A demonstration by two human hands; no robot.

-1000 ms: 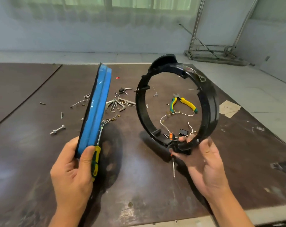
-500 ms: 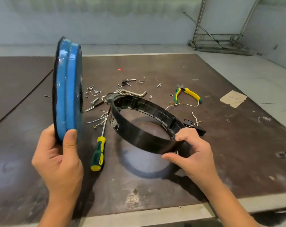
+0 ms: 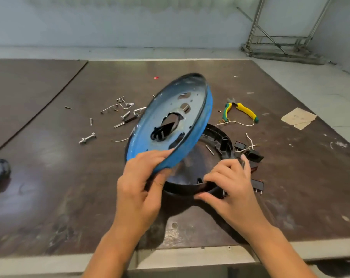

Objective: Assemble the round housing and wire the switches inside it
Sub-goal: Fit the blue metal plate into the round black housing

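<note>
Blue round cover (image 3: 170, 125) tilted up over black ring (image 3: 220, 137), its near edge pinched by left hand (image 3: 139, 189), ring flat on tabletop (image 3: 50, 177), right hand (image 3: 228, 187) gripping its near rim

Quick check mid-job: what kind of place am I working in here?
Probably a bare workshop or assembly room, not a home. There is a worn dark worktable strewn with loose screws and bolts, yellow-green pliers, and a metal frame standing on a plain floor.

Blue round cover (image 3: 166, 121) tilted over black ring (image 3: 220, 137) lying flat, switches (image 3: 248, 153) beside
</note>
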